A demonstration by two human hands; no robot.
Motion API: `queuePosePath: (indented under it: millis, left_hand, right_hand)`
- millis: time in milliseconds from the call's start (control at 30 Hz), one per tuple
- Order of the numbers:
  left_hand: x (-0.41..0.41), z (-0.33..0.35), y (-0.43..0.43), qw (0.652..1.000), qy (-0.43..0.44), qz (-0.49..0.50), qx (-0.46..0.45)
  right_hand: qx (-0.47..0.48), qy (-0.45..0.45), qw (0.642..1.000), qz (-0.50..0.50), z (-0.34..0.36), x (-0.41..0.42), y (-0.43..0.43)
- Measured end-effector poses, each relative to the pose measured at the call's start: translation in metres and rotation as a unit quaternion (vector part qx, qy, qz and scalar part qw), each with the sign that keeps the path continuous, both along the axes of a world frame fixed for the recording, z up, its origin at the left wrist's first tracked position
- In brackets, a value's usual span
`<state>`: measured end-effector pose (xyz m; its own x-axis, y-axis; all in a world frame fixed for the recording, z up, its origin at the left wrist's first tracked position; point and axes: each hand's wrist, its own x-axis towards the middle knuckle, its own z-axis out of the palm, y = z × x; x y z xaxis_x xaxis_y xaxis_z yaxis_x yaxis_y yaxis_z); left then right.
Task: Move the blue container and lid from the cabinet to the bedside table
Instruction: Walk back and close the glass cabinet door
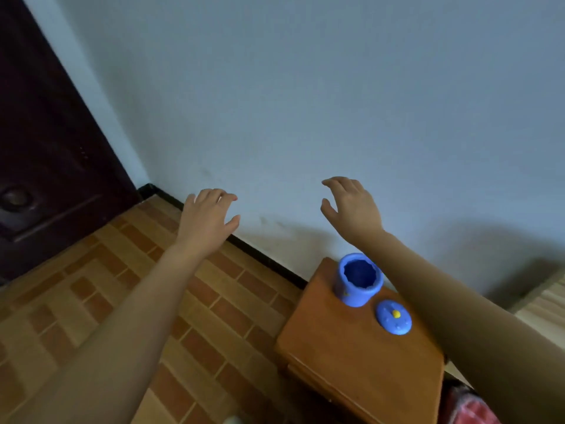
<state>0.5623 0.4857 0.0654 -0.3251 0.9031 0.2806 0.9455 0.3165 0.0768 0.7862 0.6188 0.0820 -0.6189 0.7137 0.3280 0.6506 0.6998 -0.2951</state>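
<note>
Nearest, at lower right of the frame: wooden bedside table (351, 362), top tilted in the wide-angle view. On it, toward its far right, blue lid (393, 317) lying flat, yellow knob facing up. Just beyond and left of the lid, close but apart from it: blue container (357, 280), upright, long axis vertical, open mouth pointing up toward the camera. Farther off, mid-frame, raised before the pale wall (305, 87): left hand (208, 217) and right hand (354, 206), both spread wide, fingers loosely curved, palms down, gripping nothing. Brick-patterned floor (122, 286) lower left; dark door (46, 148) upper left.
</note>
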Motion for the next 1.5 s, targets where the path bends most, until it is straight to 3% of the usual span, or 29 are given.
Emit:
queuePosePath:
  millis: [233,467,833,1067,1500]
  left_hand:
    - [-0.091,0.015,-0.091,0.992,0.020,0.122,0.015]
    - [-0.182,0.025,-0.188,0.979,0.033,0.199,0.024]
    - [-0.267,0.029,-0.345,0.913,0.047,0.402,0.042]
    - [-0.267,0.029,-0.438,0.829,0.040,0.556,0.038]
    - [-0.208,0.043,-0.525,0.604,0.056,0.794,0.042]
  right_hand:
    - [0.007,0.010,0.988,0.151,0.008,-0.136,-0.043]
    - [-0.003,0.040,0.954,0.298,0.019,-0.273,-0.116]
    - [0.002,0.058,0.874,0.482,0.019,-0.447,-0.257]
    - [0.000,0.046,0.783,0.620,0.016,-0.528,-0.348]
    - [0.003,0.009,0.564,0.826,0.031,-0.610,-0.490]
